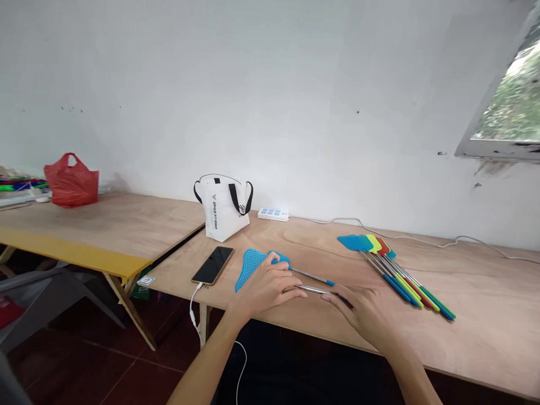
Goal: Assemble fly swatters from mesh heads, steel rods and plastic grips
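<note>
Two blue fly swatters (pixel 252 265) lie on the plywood table (pixel 485 315) in front of me, mesh heads to the left. My left hand (pixel 265 286) rests on the heads, fingers curled around a thin metal shaft (pixel 313 289). Pinching the handle end of that shaft is my right hand (pixel 366 311), palm down on the table. A second shaft with a blue grip (pixel 314 277) lies just behind, untouched.
A fan of several coloured swatters (pixel 394 270) lies to the right. A phone (pixel 213 265) on a white cable, a white tote bag (pixel 223 208) and a power strip (pixel 273 214) sit further back. A red plastic bag (pixel 71 181) stands on the left table.
</note>
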A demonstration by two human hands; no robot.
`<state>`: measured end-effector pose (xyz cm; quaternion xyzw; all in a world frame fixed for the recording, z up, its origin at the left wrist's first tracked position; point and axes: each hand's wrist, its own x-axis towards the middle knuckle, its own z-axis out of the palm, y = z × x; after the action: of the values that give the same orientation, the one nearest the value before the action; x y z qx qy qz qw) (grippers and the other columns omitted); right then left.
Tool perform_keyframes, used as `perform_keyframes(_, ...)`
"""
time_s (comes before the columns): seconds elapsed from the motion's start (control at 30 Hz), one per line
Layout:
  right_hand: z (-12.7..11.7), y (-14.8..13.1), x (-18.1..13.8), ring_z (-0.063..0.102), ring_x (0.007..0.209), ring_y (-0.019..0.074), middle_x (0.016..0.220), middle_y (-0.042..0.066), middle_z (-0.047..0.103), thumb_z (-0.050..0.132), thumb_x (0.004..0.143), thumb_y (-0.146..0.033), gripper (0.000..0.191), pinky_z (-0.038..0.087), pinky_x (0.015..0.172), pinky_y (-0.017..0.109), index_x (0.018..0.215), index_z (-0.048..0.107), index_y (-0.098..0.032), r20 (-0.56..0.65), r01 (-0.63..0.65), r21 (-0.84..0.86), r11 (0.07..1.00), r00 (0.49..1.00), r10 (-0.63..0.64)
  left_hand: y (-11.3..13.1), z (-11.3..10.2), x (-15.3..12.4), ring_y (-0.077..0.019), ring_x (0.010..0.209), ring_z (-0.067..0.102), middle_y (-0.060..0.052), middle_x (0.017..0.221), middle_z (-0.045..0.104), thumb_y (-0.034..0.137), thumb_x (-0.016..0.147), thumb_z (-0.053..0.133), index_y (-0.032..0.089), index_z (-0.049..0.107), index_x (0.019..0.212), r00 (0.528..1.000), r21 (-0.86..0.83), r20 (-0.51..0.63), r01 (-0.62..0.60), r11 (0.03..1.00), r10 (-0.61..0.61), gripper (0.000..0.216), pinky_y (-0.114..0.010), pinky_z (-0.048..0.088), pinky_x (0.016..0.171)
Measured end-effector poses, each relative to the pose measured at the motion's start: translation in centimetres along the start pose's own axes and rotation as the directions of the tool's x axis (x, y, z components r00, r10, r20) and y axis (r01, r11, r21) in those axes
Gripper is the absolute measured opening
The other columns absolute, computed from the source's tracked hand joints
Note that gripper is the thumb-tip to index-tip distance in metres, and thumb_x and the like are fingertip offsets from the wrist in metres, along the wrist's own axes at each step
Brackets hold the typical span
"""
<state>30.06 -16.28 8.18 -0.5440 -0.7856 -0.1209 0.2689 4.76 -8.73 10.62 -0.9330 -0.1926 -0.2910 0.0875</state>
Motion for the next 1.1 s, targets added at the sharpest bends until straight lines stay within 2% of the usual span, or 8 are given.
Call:
perform_keyframes(0.1, -0.2, 1.9, -0.2, 0.065, 0.062, 0.0207, 0.069, 0.006, 0.073, 0.037, 0.100, -0.065, 0.055, 0.042, 0.060, 0.028, 0.088, 0.074, -0.028, 0.008, 0.004, 0.005, 1.000, 1.000, -0.004, -1.0, -0.3, -0.4, -0.0151, 0.073, 0.054, 0.002, 0.068, 0.069, 0.049, 0.106, 0.044, 0.022, 0.073, 0.086, 1.000, 0.001, 0.001, 0.013, 1.000, -0.013, 0.044, -0.035, 0.032, 0.089)
perform_keyframes(0.2, -1.3, 6.0, -1.0, 0.065, 0.067, 0.0207, 0.076, 0.007, 0.074, 0.035, 0.101, -0.064, 0.056, 0.045, 0.065, 0.031, 0.085, 0.075, -0.028, -0.026, -0.022, -0.013, 1.000, 0.999, 0.022, -2.7, -1.6, -1.4, -0.0148, 0.072, 0.055, 0.002, 0.074, 0.073, 0.047, 0.107, 0.042, 0.024, 0.075, 0.089, 0.998, 0.020, -0.025, 0.065, 0.998, -0.064, 0.044, -0.035, 0.032, 0.085)
perform_keyframes(0.23, -1.7, 7.7, -1.5, 0.067, 0.075, 0.0215, 0.082, 0.006, 0.075, 0.036, 0.101, -0.064, 0.055, 0.046, 0.072, 0.032, 0.084, 0.075, -0.029, -0.051, -0.042, -0.023, 0.999, 0.998, 0.040, -3.3, -2.2, -1.7, -0.0143, 0.071, 0.054, 0.003, 0.076, 0.073, 0.046, 0.107, 0.043, 0.025, 0.076, 0.089, 0.996, 0.023, -0.030, 0.082, 0.996, -0.082, 0.043, -0.034, 0.032, 0.084)
perform_keyframes(0.33, -2.6, 12.3, -3.0, 0.068, 0.086, 0.0249, 0.089, 0.005, 0.075, 0.040, 0.096, -0.072, 0.055, 0.046, 0.087, 0.040, 0.084, 0.075, -0.030, -0.199, -0.164, -0.051, 0.985, 0.968, 0.151, -4.1, -3.5, -2.4, -0.0142, 0.069, 0.053, 0.004, 0.073, 0.073, 0.044, 0.107, 0.046, 0.026, 0.076, 0.091, 0.993, 0.040, -0.053, 0.104, 0.994, -0.102, 0.039, -0.034, 0.033, 0.083)
perform_keyframes(0.43, -2.6, 14.6, -4.2, 0.067, 0.093, 0.0276, 0.094, 0.005, 0.075, 0.042, 0.089, -0.080, 0.059, 0.046, 0.088, 0.042, 0.084, 0.075, -0.030, -0.167, -0.255, -0.004, 0.967, 0.953, 0.251, -3.8, -3.8, -2.4, -0.0148, 0.070, 0.054, 0.003, 0.075, 0.074, 0.043, 0.107, 0.046, 0.025, 0.076, 0.089, 0.993, 0.066, -0.062, 0.102, 0.993, -0.098, 0.040, -0.035, 0.033, 0.085)
perform_keyframes(0.63, -2.5, 14.1, -4.6, 0.067, 0.100, 0.0297, 0.101, 0.003, 0.077, 0.046, 0.086, -0.082, 0.058, 0.050, 0.082, 0.039, 0.090, 0.077, -0.033, -0.084, -0.374, 0.015, 0.927, 0.924, 0.374, -3.0, -4.0, -2.2, -0.0147, 0.066, 0.052, 0.002, 0.073, 0.073, 0.041, 0.106, 0.050, 0.024, 0.077, 0.093, 0.992, 0.086, -0.039, 0.124, 0.989, -0.121, 0.035, -0.035, 0.034, 0.083)
perform_keyframes(1.1, -3.7, 12.8, -4.4, 0.068, 0.099, 0.0305, 0.104, 0.002, 0.078, 0.048, 0.084, -0.082, 0.057, 0.053, 0.076, 0.039, 0.092, 0.078, -0.034, -0.039, -0.395, 0.030, 0.918, 0.918, 0.396, -2.7, -4.4, -2.3, -0.0146, 0.067, 0.051, 0.002, 0.073, 0.072, 0.043, 0.105, 0.050, 0.024, 0.075, 0.086, 0.989, 0.121, -0.073, 0.135, 0.983, -0.127, 0.037, -0.035, 0.033, 0.084)
